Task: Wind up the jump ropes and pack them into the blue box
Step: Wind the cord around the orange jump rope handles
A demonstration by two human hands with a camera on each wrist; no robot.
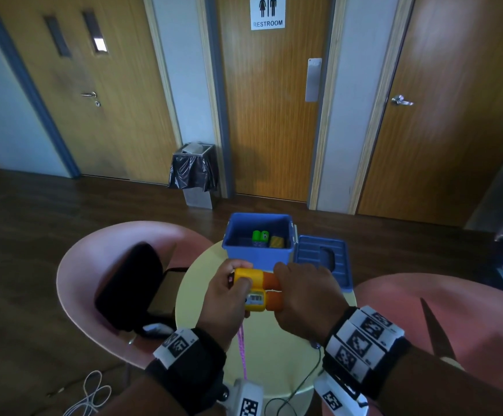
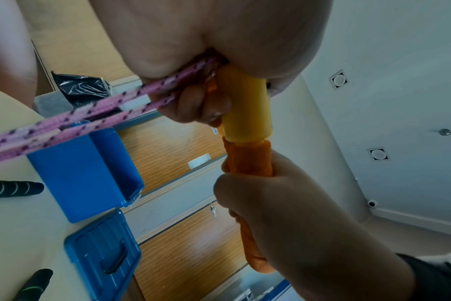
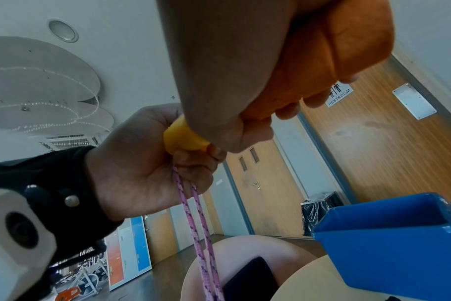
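Observation:
Both hands hold a jump rope's two handles (image 1: 256, 291) side by side above the round table (image 1: 277, 364). The handles are yellow with orange foam grips. My left hand (image 1: 229, 298) grips the yellow ends (image 2: 245, 106) and pinches the pink rope (image 1: 242, 352) (image 3: 193, 213), whose two strands hang down. My right hand (image 1: 304, 298) wraps the orange grips (image 2: 250, 160). The open blue box (image 1: 257, 240) (image 3: 389, 240) stands just beyond the hands; a green-handled rope (image 1: 260, 236) and a yellow item lie inside it.
The blue lid (image 1: 323, 261) (image 2: 103, 256) lies right of the box. Black handles with green stripes (image 2: 13, 189) lie on the table. Pink chairs (image 1: 100, 283) flank the table, the left one holding a black bag (image 1: 130, 283). A bin (image 1: 194, 172) stands by the doors.

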